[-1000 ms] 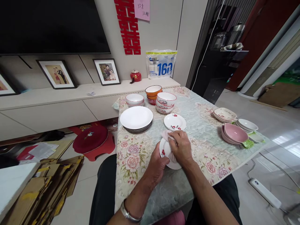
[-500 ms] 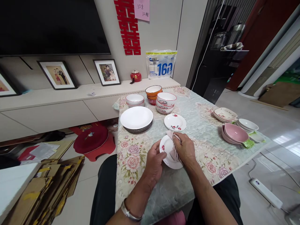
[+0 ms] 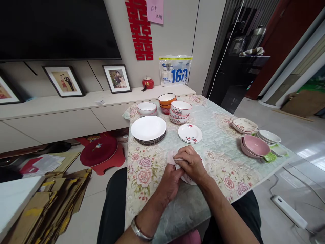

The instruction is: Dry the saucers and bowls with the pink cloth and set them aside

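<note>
Evidently, from the head view, the step in hand is wiping a plate (image 3: 190, 182): it is sitting beneath the right hand (image 3: 191, 162) and just right of the left hand (image 3: 170, 181), mostly hidden. The left hand is gripping its near-left edge, the thumb lying on top; the other fingers are mostly hiding. The right hand is clutching a cloth (image 3: 171, 158), its fingers curling and a loose end poking out left, over the left hand's fingertips. The next move is probably calling for a steady left grip while the cloth is covering the rest of the face and rim. Both forearms are reaching up from the lower edge and converging over the bench (image 3: 215, 139), the right wrist angling leftward. Small plates (image 3: 190, 134) are resting just beyond the right hand; large plates (image 3: 148, 128) are standing beyond the left.
</note>
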A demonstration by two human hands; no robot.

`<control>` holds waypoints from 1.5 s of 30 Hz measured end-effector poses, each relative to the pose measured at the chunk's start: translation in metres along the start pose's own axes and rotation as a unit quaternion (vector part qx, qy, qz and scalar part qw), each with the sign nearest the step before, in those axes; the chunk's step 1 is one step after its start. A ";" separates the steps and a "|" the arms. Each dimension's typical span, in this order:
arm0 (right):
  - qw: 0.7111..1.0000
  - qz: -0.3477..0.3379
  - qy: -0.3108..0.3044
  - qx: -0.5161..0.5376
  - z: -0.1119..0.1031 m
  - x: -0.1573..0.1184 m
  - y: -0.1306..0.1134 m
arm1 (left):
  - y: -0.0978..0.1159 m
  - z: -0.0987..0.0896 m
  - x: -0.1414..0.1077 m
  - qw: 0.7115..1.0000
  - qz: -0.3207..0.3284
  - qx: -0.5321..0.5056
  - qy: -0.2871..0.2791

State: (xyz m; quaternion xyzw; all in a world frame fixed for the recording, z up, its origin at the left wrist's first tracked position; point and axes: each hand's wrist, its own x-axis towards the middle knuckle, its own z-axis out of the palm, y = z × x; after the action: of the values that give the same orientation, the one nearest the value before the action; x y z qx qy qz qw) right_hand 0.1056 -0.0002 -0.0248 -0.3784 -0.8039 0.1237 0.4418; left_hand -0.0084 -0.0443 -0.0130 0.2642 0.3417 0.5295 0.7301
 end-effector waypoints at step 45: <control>0.970 0.166 0.107 -0.144 -0.004 -0.006 0.020 | 0.004 0.002 -0.002 1.000 -0.005 0.022 -0.013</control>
State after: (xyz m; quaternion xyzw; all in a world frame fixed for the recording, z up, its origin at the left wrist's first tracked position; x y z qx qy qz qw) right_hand 0.1209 0.0089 -0.0366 -0.5776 -0.6868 0.0372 0.4397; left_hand -0.0096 -0.0450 -0.0077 0.2850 0.3450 0.5145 0.7315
